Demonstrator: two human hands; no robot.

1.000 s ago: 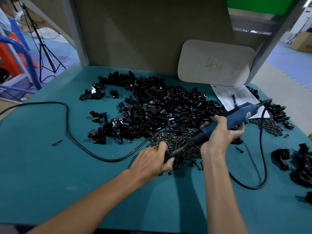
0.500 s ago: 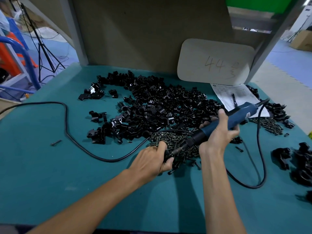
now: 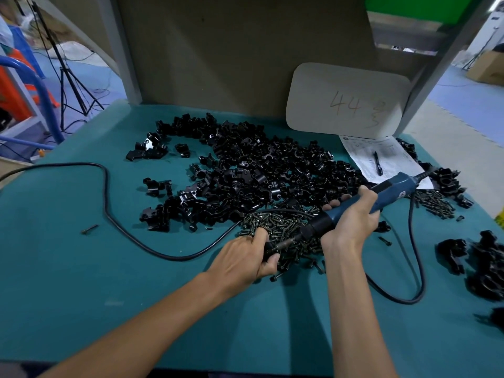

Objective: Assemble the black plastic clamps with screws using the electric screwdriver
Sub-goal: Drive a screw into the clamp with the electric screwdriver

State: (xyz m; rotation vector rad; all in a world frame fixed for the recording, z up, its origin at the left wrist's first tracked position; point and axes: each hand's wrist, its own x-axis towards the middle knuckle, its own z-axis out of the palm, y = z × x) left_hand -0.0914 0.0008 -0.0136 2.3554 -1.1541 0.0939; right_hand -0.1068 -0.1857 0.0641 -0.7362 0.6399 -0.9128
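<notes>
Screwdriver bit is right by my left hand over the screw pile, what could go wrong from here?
The screwdriver bit ends at the small black part the left hand grips, so a slip could jab that hand. The right hand holds the tool at a shallow slant, which may drive a screw crooked. The cord loops beside the right forearm and could snag.

— What was seen at the back of the teal table (image 3: 81, 268)?
— A white rounded board (image 3: 346, 99), marked "44" by hand, was leaned against the brown back panel (image 3: 231, 50). A printed sheet (image 3: 392, 151) was laid just below it, and a black pen (image 3: 377, 163) was rested on it.
— And beyond the table?
— A black tripod (image 3: 68, 77) and a blue rail (image 3: 41, 88) were seen at the left; a cardboard box (image 3: 488, 66) was seen on the floor at far right.
</notes>
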